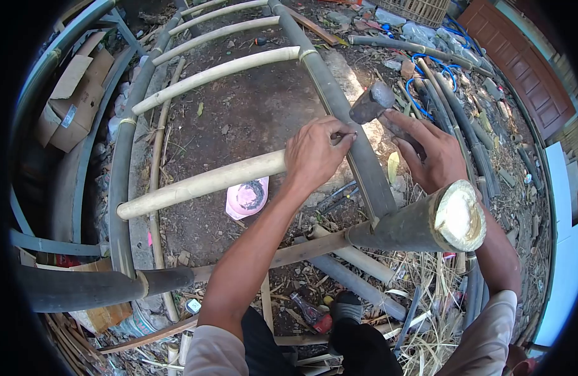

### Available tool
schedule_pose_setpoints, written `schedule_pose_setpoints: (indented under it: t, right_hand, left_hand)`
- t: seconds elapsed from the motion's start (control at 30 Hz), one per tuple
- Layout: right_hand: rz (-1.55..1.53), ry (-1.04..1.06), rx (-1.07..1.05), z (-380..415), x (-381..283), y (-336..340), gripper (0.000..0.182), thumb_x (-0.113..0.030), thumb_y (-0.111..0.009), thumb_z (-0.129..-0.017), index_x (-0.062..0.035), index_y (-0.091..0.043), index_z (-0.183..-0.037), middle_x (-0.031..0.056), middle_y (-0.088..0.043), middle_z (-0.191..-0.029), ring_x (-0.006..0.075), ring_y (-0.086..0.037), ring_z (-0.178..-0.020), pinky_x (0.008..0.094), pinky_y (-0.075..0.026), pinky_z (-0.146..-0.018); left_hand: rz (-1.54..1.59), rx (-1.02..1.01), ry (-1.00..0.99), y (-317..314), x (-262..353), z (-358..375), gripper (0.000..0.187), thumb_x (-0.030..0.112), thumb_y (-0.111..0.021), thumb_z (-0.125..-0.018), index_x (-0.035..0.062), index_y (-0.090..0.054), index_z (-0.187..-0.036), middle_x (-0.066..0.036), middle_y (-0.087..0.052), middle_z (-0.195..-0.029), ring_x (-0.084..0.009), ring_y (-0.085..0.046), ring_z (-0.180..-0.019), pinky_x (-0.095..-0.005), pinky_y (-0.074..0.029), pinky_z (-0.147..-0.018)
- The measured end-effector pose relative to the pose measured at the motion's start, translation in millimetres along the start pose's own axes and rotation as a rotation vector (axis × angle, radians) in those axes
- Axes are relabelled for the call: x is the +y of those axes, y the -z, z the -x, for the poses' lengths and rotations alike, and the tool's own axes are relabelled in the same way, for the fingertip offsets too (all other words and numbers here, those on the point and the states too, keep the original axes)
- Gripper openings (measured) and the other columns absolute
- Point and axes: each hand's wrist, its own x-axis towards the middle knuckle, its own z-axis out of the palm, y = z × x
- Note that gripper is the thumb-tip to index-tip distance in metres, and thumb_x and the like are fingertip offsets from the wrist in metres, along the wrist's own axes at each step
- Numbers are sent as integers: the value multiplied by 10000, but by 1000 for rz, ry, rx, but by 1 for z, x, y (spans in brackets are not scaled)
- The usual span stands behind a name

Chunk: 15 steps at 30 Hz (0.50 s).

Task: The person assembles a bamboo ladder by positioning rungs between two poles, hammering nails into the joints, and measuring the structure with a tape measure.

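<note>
My left hand [320,150] is closed in a pinch on a small dark nail [344,135], its tip close to the side rail. The nail is partly covered by my fingers. My right hand [432,150] grips a hammer [372,103] whose dark metal head is over the right bamboo rail [330,88]; the handle is mostly hidden by the fingers. Under my left wrist runs a pale bamboo rung [201,186], spanning from the left bamboo rail [127,156] toward the right rail. Its right end is hidden behind my left hand.
Several more rungs [217,76] cross the frame farther off. A thick bamboo crosspiece [395,235] with a cut end lies nearest me. On the ground are a pink container [246,197], a bottle [311,313] and bamboo scraps. Cardboard boxes [76,100] stand left.
</note>
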Motion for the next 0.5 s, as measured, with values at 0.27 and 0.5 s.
schedule_pose_setpoints:
  t: [0.27, 0.5]
  right_hand:
    - [47, -41, -76, 5, 1, 0, 486, -93, -709, -886, -170, -604, -1354, 189, -704, -1114, 390, -695, -945, 443, -563, -797]
    - [-5, -83, -50, 6, -4, -1, 464, -83, -719, -879, -152, -625, -1328, 192, -701, -1152, 368, -706, -992, 418, -570, -836]
  left_hand:
    - [11, 13, -24, -2, -5, -2, 170, 251, -716, -866, 118, -769, -957, -51, -735, -1025, -271, -691, -970, -403, -509, -838]
    - [-2, 2, -10, 2, -3, -3, 178, 252, -716, -865, 115, -771, -965, -55, -737, -1026, -289, -693, -956, -407, -511, -838]
